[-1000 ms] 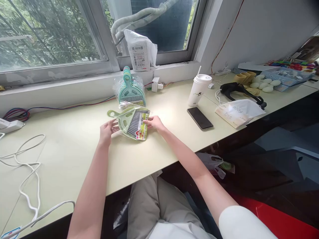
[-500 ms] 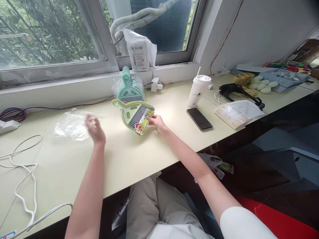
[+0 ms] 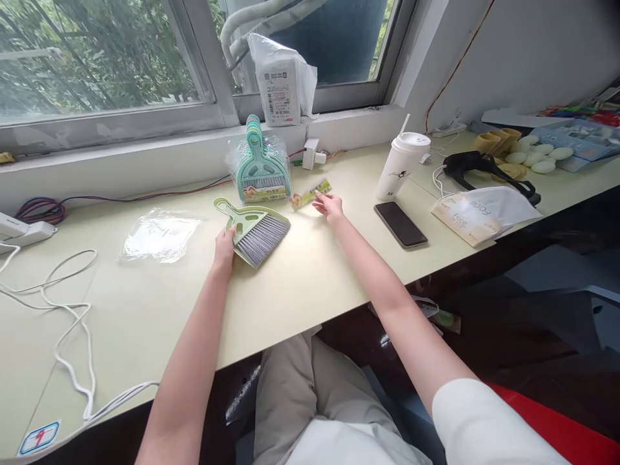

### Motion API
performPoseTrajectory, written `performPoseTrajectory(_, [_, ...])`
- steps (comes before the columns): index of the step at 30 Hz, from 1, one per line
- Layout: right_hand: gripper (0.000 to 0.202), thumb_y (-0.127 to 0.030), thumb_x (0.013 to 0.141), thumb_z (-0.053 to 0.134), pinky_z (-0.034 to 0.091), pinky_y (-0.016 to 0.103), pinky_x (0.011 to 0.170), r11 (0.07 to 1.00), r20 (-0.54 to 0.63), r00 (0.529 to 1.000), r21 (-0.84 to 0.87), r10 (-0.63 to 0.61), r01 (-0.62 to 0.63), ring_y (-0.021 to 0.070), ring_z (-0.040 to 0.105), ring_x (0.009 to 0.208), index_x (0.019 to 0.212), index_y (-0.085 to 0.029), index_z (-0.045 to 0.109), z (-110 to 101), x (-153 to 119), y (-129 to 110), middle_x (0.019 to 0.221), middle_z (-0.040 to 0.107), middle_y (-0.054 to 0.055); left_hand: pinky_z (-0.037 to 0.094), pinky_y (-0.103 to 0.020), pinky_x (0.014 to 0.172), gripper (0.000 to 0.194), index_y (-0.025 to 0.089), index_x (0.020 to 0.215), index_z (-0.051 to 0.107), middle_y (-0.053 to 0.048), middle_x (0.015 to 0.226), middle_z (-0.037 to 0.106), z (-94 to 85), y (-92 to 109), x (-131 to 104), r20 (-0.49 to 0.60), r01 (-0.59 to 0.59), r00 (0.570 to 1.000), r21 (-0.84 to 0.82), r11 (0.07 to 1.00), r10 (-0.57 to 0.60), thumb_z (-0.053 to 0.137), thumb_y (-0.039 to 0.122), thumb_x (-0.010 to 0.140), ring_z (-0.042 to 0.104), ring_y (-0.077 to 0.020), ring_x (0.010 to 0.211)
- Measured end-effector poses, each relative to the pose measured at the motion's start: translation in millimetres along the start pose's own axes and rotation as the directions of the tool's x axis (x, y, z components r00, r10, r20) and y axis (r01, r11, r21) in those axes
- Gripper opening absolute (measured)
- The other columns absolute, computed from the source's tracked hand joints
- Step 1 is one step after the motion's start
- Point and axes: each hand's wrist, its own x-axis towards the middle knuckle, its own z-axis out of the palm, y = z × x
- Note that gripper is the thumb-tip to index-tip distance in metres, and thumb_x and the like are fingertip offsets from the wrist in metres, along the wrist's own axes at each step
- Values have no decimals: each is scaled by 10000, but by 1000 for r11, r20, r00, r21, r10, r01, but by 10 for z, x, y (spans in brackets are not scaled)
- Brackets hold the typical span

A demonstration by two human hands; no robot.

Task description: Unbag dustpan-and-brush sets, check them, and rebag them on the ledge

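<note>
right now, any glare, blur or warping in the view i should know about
In the head view, a bright patch washes out the desk near the right hand; in the same view, white glints hide detail on the wrap, the print on the card looks soft, the right edge seems stretched, and the area under the desk falls nearly black.

both bare arms reach forward, the right forearm (image 3: 378, 274) slanting inward and the left forearm (image 3: 196, 342) leaning slightly inward. the left hand (image 3: 225, 245) is closed in a grip, fingers mostly hidden; the right hand (image 3: 330, 205), farther forward, points its bent fingers leftward.
</note>
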Motion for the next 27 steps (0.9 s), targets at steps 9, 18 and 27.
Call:
performPoseTrajectory(9, [477,-361,963,453,560,267,656,710,-42,836,-553,-547,437,147,696,775,1411,-227,363,-641,-93,-257,1260,648,117,482,-299,800,350,166,907,656,-39,859,670,52,-34,2,44,-45,998,66,997,42,619,480,756,622,-203,844])
performPoseTrajectory(18, [1093,-622,728,680,232,658,1116,211,-132,874,-977,-468,-35,426,420,1381,1548,-120,160,-2413,-837,-167,1490,442,290,424,-269,704,331,169,723,600,-29,672,558,-38,-92,141,-24,-222,972,220,950,232,568,476,844,528,-185,732])
performPoseTrajectory(27, [871,-628,774,630,194,655,1140,187,26,821,-969,-571,161,371,513,1308,1473,-231,295,-2163,-1828,390,1397,582,158,378,-274,722,272,100,823,643,-50,750,623,-401,-47,232,-142,-204,936,526,826,322,515,328,896,472,-163,732])
